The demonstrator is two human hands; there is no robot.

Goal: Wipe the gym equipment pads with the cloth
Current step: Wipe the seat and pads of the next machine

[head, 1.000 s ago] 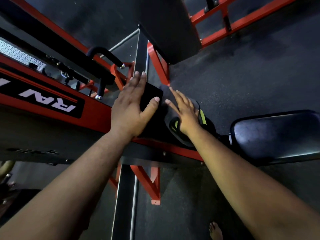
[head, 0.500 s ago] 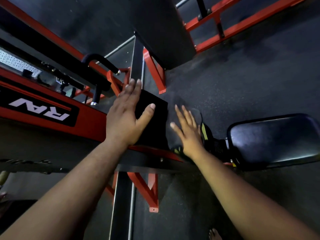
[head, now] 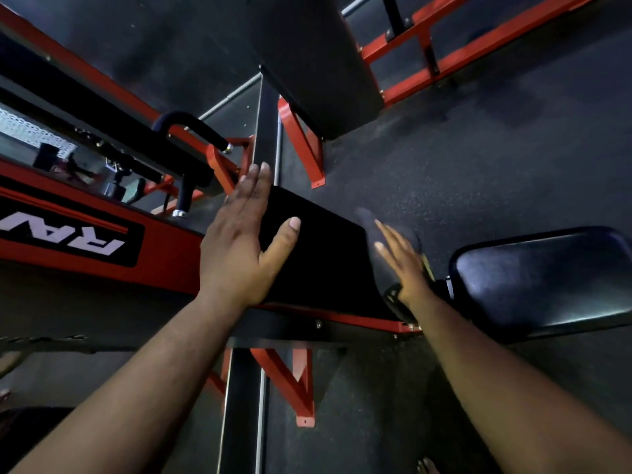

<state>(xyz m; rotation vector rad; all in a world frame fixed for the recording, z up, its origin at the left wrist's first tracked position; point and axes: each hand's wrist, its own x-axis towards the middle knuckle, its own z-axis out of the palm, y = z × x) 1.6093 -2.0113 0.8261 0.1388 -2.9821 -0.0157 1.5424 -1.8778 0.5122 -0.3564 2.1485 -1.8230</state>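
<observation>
Only readable text was on the red machine frame at left: big white letters on a black label strip, seen upside down from the head cam. Visible chars read "RA" plus part of a 3rd letter, prob. a V, w/ the rest cut off by the pic's left edge, so full brand name couldn't be made out. No other text, nos. or signs were legible.
</observation>
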